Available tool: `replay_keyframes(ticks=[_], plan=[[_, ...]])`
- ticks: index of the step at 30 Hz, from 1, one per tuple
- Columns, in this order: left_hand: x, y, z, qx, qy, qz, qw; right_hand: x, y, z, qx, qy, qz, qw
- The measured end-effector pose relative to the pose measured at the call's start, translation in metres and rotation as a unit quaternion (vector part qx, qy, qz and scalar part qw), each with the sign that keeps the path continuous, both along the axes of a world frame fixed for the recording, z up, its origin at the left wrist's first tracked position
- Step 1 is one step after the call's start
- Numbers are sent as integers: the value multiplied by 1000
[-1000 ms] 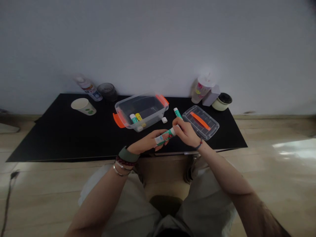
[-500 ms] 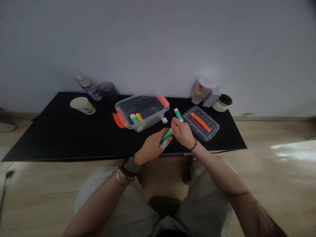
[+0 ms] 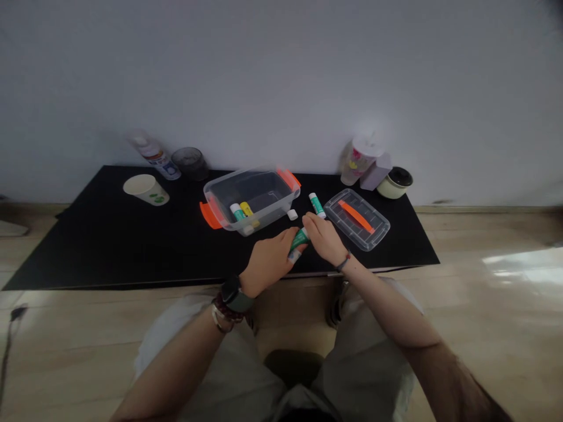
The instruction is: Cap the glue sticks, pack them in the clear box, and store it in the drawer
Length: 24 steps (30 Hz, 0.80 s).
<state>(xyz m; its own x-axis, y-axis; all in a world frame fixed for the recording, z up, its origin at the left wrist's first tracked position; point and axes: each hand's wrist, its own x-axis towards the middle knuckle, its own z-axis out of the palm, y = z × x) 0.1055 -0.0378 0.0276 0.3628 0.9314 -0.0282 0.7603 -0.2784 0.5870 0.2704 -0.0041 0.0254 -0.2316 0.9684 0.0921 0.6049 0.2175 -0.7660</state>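
My left hand (image 3: 270, 258) is closed around a green glue stick (image 3: 299, 238), held at a tilt over the front of the table. My right hand (image 3: 324, 237) wraps round the upper end of that same stick, and its fingers hide that end. Just beyond the right hand lies another green glue stick (image 3: 316, 205) with a white end. A loose white cap (image 3: 292, 215) rests beside the clear plastic box (image 3: 275, 215). Inside the box, at its left end, are a green-and-white glue stick (image 3: 238, 211) and a yellow one (image 3: 247, 208).
The box's clear lid (image 3: 382, 232) with an orange handle lies at the right. Behind it stand a flowered tumbler (image 3: 355, 165), a pale box (image 3: 376, 172) and a cream pot (image 3: 391, 189). At the left are a paper cup (image 3: 147, 190), a spray can (image 3: 160, 159) and a dark cup (image 3: 191, 164).
Both hands stay on the glue stick. My right hand has turned slightly and sits closer to the left hand, so less of the stick shows. The things on the table have not moved.
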Motion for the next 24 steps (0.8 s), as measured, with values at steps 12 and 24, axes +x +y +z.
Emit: replay_keyframes(ticks=[12, 24], plan=[[2, 2, -7, -93, -183, -51, 977, 12, 1, 11, 90, -49, 63, 993], [-4, 12, -12, -423, -484, -89, 760, 23, 4, 11, 79, 100, 153, 980]])
